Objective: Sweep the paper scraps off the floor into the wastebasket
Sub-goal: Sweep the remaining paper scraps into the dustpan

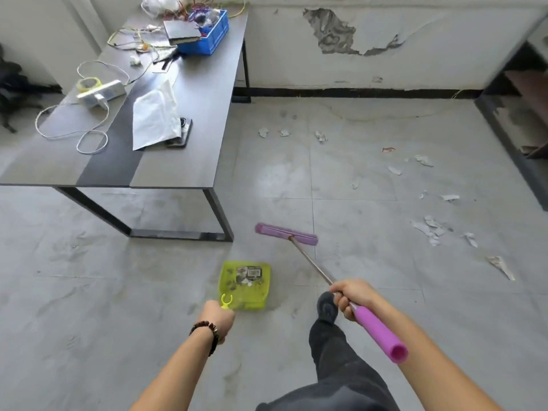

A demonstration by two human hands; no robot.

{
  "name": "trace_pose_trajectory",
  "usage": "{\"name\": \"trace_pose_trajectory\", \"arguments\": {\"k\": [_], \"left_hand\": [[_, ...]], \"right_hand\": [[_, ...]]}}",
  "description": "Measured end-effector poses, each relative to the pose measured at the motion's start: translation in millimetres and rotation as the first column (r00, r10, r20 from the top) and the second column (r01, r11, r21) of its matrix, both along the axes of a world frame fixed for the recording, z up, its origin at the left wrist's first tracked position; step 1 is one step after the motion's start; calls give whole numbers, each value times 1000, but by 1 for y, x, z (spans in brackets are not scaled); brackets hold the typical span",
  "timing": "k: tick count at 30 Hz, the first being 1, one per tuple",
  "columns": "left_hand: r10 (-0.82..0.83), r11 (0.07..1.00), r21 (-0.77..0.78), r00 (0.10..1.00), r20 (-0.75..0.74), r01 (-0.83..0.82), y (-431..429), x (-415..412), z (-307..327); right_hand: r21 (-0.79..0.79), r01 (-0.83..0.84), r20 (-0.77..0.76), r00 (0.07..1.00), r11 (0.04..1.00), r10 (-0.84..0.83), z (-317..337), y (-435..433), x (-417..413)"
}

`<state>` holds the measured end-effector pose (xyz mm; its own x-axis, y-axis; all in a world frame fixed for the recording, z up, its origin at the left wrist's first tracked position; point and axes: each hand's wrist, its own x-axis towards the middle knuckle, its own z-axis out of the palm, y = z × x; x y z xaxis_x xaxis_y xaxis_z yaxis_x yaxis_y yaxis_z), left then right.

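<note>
My left hand grips the handle of a lime-green dustpan, which hangs low over the floor in front of me with a few bits inside. My right hand grips the purple broom where the metal shaft meets the purple grip. The broom head sits near the floor beyond the dustpan. Several white paper scraps lie scattered on the grey tiles to the right, with more paper scraps farther off. No wastebasket is in view.
A grey table with black legs stands at the left, holding cables, a power strip, a white bag and a blue crate. A peeling wall runs along the back. A dark shelf unit stands at the right. My dark trouser leg and shoe are between my hands.
</note>
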<state>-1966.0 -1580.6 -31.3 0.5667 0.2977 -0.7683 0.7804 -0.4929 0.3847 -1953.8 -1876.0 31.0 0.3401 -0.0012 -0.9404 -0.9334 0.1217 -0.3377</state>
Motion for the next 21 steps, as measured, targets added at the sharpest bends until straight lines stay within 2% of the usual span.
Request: {"name": "trace_pose_trajectory", "arguments": {"k": [5, 9, 15, 21], "left_hand": [[-168, 983, 89, 984, 55, 163, -46, 98, -6], [-295, 934, 230, 953, 73, 272, -94, 190, 6], [-352, 893, 350, 924, 148, 284, -153, 332, 38], [-335, 906, 336, 922, 193, 259, -173, 457, 38]], "right_hand": [[-21, 63, 140, 988, 998, -59, -17, -45, 84], [-41, 77, 174, 982, 996, -69, -11, -94, 168], [-31, 71, 170, 983, 997, -65, 9, -150, 295], [-44, 25, 134, 991, 999, -19, 3, -169, 416]]}}
